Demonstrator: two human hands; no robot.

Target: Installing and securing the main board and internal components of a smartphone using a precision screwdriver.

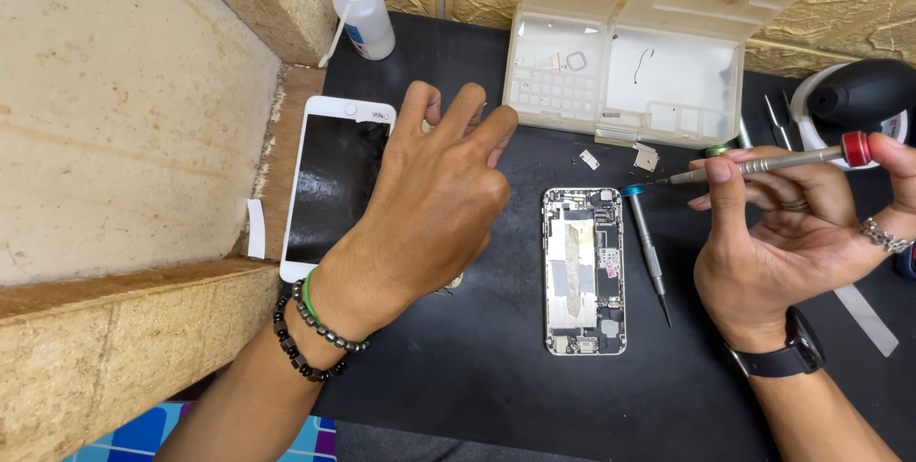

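Note:
An opened phone body [584, 271] lies face up on the black mat [477, 367], its inner parts showing. My right hand [782, 233] is to its right and holds a grey screwdriver with a red cap [773, 163], tip pointing left. My left hand [439, 199] hovers left of the phone body with fingers bent, over the mat beside a detached white phone screen [334, 185]; whether it holds something small I cannot tell. A second screwdriver with a blue cap [646, 252] lies just right of the phone body.
A clear plastic parts box [625, 80] stands open at the back. A white squeeze bottle [365, 13] is at the back left. Small metal brackets [646, 157] lie near the box. A black air blower [863, 90] and tweezers [778, 118] sit far right. Stone blocks [124, 118] border the left.

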